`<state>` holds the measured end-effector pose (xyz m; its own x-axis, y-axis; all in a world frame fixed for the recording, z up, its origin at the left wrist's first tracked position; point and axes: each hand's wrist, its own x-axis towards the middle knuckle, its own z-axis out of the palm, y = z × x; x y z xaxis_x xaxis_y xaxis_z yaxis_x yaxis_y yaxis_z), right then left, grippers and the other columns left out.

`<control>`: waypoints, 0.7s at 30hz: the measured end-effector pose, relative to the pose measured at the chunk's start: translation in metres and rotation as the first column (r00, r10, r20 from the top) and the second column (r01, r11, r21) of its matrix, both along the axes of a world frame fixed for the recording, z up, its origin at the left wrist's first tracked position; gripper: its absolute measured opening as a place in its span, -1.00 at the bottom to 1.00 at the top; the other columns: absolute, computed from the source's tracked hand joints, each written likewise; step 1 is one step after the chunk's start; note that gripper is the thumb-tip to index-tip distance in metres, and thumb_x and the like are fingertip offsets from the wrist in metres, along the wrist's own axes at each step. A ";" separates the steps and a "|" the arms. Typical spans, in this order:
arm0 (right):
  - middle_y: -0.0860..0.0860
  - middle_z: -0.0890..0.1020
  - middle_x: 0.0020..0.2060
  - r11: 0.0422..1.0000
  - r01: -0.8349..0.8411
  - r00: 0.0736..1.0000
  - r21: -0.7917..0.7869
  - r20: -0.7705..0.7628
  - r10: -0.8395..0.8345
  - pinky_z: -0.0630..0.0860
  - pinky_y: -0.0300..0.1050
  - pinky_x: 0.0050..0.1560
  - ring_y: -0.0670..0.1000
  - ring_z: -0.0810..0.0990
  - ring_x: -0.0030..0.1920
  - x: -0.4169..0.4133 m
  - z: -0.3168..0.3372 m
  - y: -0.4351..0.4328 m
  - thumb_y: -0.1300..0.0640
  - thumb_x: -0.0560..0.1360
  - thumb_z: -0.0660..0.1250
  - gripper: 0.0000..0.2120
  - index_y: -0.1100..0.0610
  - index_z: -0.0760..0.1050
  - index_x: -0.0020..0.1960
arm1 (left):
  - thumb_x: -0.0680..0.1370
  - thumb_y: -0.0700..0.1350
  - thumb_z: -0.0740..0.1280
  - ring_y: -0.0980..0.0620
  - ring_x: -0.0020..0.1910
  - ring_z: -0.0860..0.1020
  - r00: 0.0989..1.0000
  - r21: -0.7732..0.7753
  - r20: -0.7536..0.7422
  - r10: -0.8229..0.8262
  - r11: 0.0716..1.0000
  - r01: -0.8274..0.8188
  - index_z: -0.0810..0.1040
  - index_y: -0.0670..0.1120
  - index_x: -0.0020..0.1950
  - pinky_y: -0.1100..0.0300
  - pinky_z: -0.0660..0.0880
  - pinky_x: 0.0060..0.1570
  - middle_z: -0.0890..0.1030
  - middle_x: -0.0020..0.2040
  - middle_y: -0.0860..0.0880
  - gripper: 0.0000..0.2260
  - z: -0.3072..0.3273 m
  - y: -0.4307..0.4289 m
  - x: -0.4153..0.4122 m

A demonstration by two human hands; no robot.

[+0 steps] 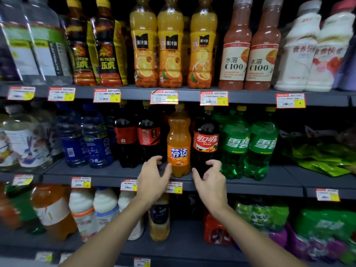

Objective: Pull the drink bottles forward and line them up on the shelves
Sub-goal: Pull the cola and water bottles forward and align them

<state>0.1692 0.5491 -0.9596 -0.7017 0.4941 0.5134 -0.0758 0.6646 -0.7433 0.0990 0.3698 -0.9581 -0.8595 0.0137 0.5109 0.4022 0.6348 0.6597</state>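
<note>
Both hands are empty, fingers spread and loosely curled, holding nothing. Left hand (154, 178) is at centre frame, thumb just beside the base of the orange soda bottle (178, 143); can't tell if it touches. Right hand (210, 178) is in front of the lower part of the cola bottle (206, 143).

Both bottles stand upright near the front edge of the middle shelf (269, 182), side by side, with green soda bottles (236, 147) just right of them. Two darker cola bottles (148, 135) left of centre sit further back.

Risks, as I judge them:
- The orange bottle is already close to the lip, so another pull could send it off the shelf.
- A low grip on a tall bottle could tip it into its neighbour.
- Reaching back for the darker bottles, the left wrist could knock the orange one or snag the price tag (174, 187).
</note>
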 end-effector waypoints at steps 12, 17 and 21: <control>-0.05 0.67 -0.03 0.999 0.037 0.992 -0.018 0.119 -0.034 0.57 -0.01 0.06 0.01 0.63 0.08 -0.072 -0.009 -0.166 -0.31 0.46 0.32 -0.27 0.09 0.30 0.46 | 0.44 0.19 0.47 -0.08 0.24 0.44 0.968 0.087 -0.034 0.250 0.965 -0.246 0.42 -0.14 0.36 0.01 0.43 0.19 0.53 0.21 -0.09 -0.36 -0.010 -0.099 -0.048; 0.08 0.67 0.01 0.972 0.231 0.924 0.038 0.305 -0.232 0.48 -0.04 -0.14 0.15 0.66 0.05 -0.094 0.004 -0.181 -0.34 0.44 0.36 -0.20 0.21 0.28 0.41 | 0.40 0.31 0.45 -0.18 0.23 0.48 0.955 -0.025 0.063 0.289 0.957 -0.288 0.40 -0.21 0.40 -0.08 0.43 0.21 0.57 0.23 -0.16 -0.21 -0.006 -0.103 -0.064; 0.11 0.66 0.04 0.963 0.262 0.881 0.064 0.393 -0.265 0.46 -0.02 -0.11 0.18 0.65 0.06 -0.105 0.011 -0.179 -0.32 0.44 0.37 -0.19 0.20 0.22 0.42 | 0.41 0.38 0.38 -0.16 0.15 0.52 0.951 -0.107 0.029 0.308 0.947 -0.304 0.42 -0.21 0.36 -0.03 0.41 0.13 0.62 0.17 -0.14 -0.21 -0.011 -0.102 -0.068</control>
